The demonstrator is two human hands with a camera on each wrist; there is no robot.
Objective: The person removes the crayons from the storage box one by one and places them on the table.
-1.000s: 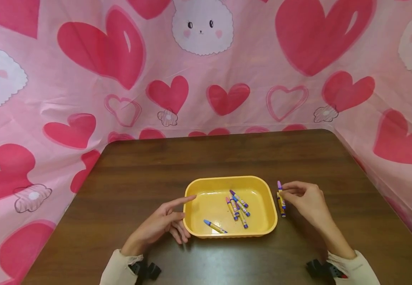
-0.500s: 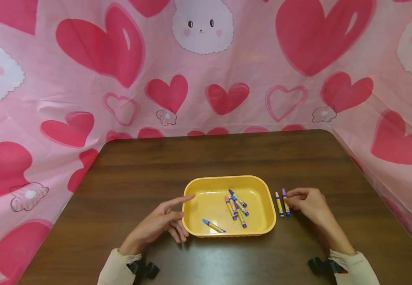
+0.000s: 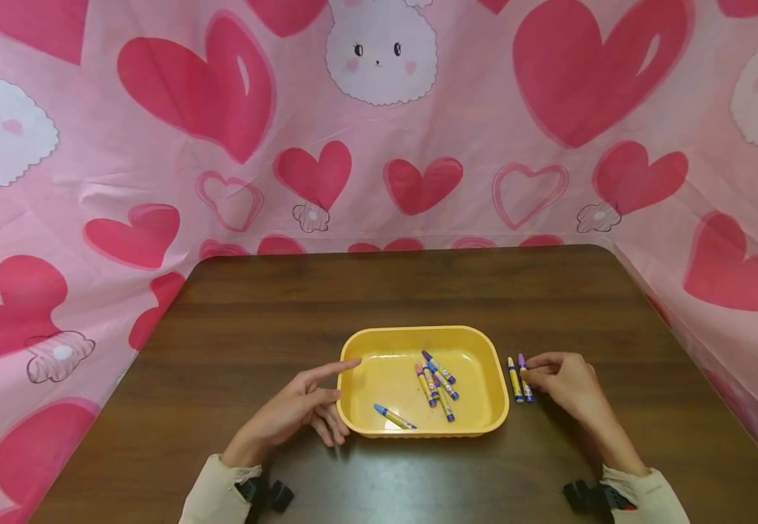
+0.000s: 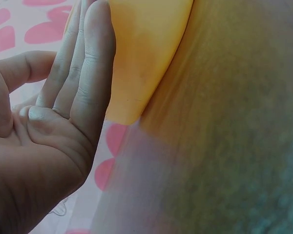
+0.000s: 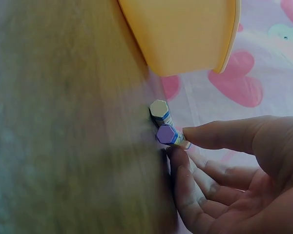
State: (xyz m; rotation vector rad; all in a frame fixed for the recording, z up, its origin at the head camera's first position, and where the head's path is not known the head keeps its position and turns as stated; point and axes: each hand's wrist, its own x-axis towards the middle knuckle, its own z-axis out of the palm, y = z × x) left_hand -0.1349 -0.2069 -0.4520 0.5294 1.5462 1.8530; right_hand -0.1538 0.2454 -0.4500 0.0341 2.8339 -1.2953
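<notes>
My right hand (image 3: 569, 384) pinches a purple crayon (image 3: 527, 394) between thumb and fingers, just right of the yellow tray (image 3: 385, 375). Beside it, almost parallel, a pale yellow crayon (image 3: 514, 380) lies on the table. In the right wrist view, the butt ends of the purple crayon (image 5: 167, 135) and the pale crayon (image 5: 159, 110) are close together. My left hand (image 3: 290, 411) rests against the tray's left side. Its index finger reaches over the rim, and its fingers look fairly straight in the left wrist view. Several crayons (image 3: 434, 382) lie piled in the tray.
A blue-tipped crayon (image 3: 395, 416) lies apart near the tray's front wall. Brown wooden table (image 3: 274, 306) surrounds the tray. A pink cloth (image 3: 366, 131) with hearts hangs behind and at both sides.
The purple crayon, earlier lying over the pale one, has moved right and down onto the table beside it; the two now sit closer together than half a second ago. The left hand stays put.
</notes>
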